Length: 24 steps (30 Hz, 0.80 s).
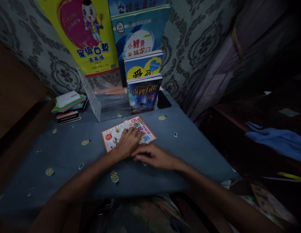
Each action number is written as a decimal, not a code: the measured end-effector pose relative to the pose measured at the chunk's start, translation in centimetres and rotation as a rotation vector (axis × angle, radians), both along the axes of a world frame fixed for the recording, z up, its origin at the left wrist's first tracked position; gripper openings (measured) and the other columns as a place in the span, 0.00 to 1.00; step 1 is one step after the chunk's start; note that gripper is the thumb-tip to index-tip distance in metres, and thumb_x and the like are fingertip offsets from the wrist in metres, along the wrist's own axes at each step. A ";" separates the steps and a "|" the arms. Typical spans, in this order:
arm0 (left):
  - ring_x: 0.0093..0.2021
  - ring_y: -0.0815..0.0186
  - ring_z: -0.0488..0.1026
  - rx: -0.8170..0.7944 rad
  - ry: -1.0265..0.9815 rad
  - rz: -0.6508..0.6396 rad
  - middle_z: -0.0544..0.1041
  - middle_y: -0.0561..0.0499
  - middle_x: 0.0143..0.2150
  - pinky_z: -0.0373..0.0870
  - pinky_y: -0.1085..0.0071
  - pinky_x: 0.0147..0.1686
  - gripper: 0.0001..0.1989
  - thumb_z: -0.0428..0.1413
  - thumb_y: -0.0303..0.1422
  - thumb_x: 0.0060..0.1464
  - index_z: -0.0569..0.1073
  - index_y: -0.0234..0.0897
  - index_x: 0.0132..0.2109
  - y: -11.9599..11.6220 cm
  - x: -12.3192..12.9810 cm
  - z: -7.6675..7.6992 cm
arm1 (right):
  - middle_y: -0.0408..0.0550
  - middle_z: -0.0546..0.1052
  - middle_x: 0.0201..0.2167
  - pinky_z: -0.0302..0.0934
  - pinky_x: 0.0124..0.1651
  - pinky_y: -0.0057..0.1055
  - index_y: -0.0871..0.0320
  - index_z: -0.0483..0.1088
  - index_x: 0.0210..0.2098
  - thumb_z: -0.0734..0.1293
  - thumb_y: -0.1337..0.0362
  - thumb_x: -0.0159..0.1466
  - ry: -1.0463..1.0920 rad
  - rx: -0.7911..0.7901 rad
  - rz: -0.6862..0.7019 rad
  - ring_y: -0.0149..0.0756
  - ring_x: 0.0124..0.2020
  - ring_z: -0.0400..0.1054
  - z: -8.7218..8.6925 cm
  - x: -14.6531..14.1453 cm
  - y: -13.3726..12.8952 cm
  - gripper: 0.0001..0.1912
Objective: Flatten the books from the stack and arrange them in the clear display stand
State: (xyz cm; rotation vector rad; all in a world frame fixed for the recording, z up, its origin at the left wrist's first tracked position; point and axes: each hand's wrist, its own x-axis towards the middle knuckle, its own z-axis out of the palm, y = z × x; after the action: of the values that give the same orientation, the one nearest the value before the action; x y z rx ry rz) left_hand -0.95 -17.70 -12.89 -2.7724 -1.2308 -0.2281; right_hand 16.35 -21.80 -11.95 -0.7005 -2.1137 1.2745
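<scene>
A thin booklet [111,133] with an orange border and colourful lettering lies flat on the blue tablecloth [87,171]. My left hand [130,139] rests on top of the booklet, palm down, its fingers laid flat over the cover. Just to the right and nearer to me, my right hand [152,155] is by the booklet's lower edge, its fingertips beside my left wrist. Its fingers are loosely bent and apart, with nothing seen between them.
Behind the booklet stands a clear acrylic rack [106,105] with a yellow workbook [92,38] and several upright books [143,94]. A stack of small books [69,106] is at the back left, a dark flat object [164,99] behind the rack's right end. Blue cloth [278,139] lies far right.
</scene>
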 end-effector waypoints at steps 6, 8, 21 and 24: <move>0.60 0.48 0.68 0.003 -0.004 0.009 0.74 0.38 0.59 0.67 0.50 0.55 0.23 0.55 0.45 0.64 0.71 0.34 0.57 -0.8 0.6 0.0 | 0.48 0.82 0.31 0.73 0.41 0.36 0.56 0.77 0.40 0.67 0.39 0.61 0.270 -0.111 -0.648 0.38 0.33 0.77 -1.8 4.9 6.0 0.26; 0.61 0.49 0.69 0.014 0.009 -0.012 0.75 0.38 0.59 0.68 0.52 0.56 0.20 0.54 0.43 0.65 0.71 0.33 0.57 -0.9 0.7 -0.3 | 0.49 0.82 0.30 0.73 0.40 0.36 0.56 0.76 0.39 0.67 0.37 0.60 0.290 -0.093 -0.745 0.38 0.31 0.77 -2.4 5.7 6.6 0.28; 0.53 0.54 0.76 0.142 0.013 -0.101 0.80 0.41 0.50 0.76 0.60 0.47 0.14 0.48 0.35 0.69 0.76 0.32 0.44 -0.9 1.0 -0.9 | 0.49 0.82 0.30 0.71 0.41 0.37 0.56 0.75 0.40 0.62 0.35 0.63 0.187 0.007 -0.738 0.40 0.32 0.76 -2.8 5.7 5.8 0.30; 0.51 0.56 0.77 0.141 0.015 -0.110 0.80 0.41 0.48 0.76 0.61 0.46 0.12 0.50 0.33 0.68 0.75 0.33 0.43 -0.8 1.0 -0.8 | 0.49 0.82 0.30 0.68 0.34 0.33 0.56 0.75 0.40 0.62 0.35 0.64 0.176 0.021 -0.717 0.36 0.27 0.74 -2.7 5.7 5.7 0.30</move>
State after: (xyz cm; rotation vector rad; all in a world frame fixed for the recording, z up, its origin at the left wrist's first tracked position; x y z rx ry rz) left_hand 0.08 -18.46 -13.69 -2.7163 -1.0181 -0.2904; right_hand 22.08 -16.12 -14.69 -1.1523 -1.5109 0.8672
